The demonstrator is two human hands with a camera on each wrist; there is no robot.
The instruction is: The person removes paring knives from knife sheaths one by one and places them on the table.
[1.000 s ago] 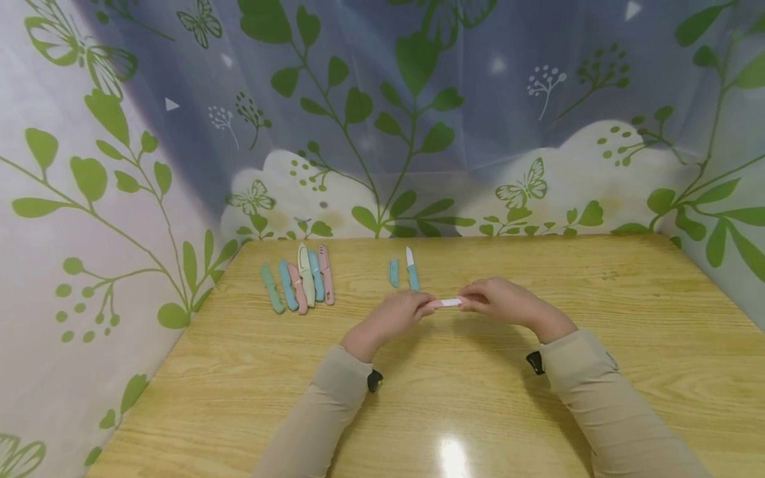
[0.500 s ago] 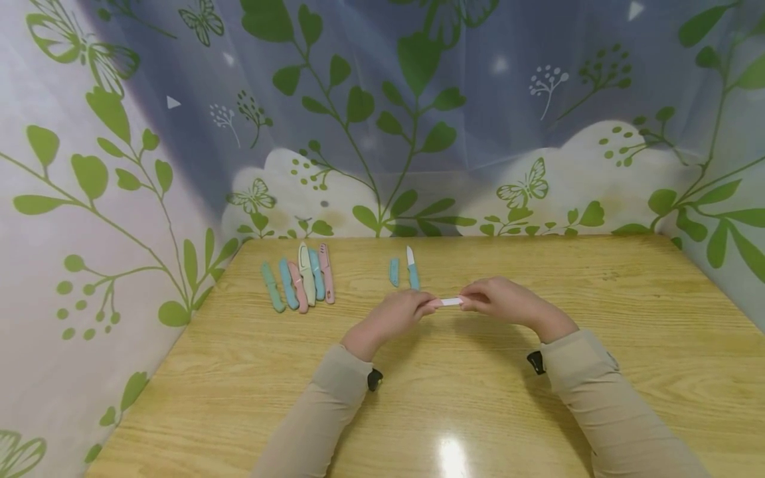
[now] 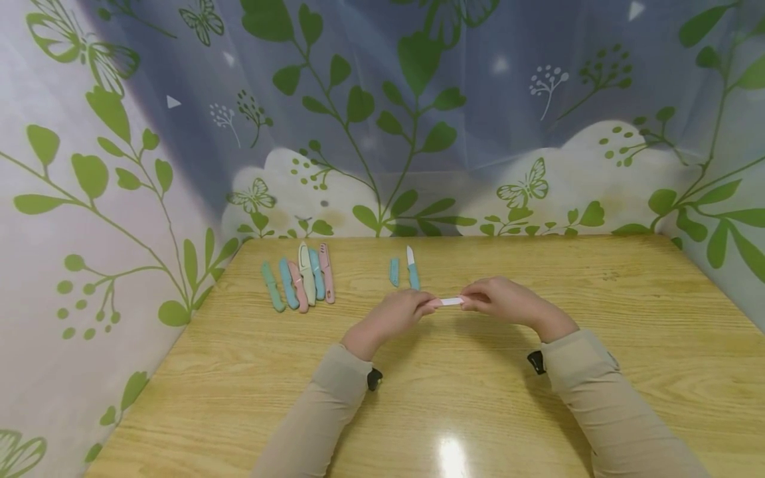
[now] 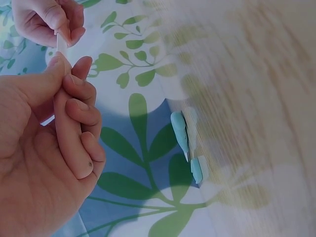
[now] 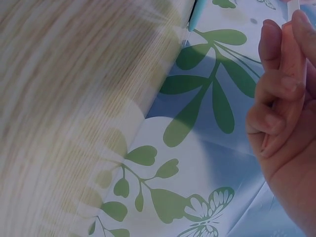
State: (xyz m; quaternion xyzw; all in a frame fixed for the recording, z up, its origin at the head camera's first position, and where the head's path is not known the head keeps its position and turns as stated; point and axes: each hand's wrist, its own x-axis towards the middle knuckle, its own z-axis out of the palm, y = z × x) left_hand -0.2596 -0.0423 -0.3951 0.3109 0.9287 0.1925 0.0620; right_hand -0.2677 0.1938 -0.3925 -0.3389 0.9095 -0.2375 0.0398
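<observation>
Head view: The slim pink-and-white knife (image 3: 451,301) is held level above the pale wood-grain bench (image 3: 478,405), between the two hands. Fingers of the left hand (image 3: 391,317) grasp one pink end; those of the right hand (image 3: 514,305) grasp the other. White middle exposed. Just beyond: a light-blue-handled knife with a white blade (image 3: 412,267), and to its left, apart, a short light-blue sheath (image 3: 394,272). Further left, a close row of green, blue, pink and cream kitchen tools (image 3: 307,273).

Left wrist view: left fingers curled round the pink length, thumb pressing near the white part; right fingers pinch the far end. Two light-blue pieces (image 4: 179,131) lie near each other on the bench.

Right wrist view: right fingers wrapped round a pink length, white strip above. Handle end or cover: cannot tell.
</observation>
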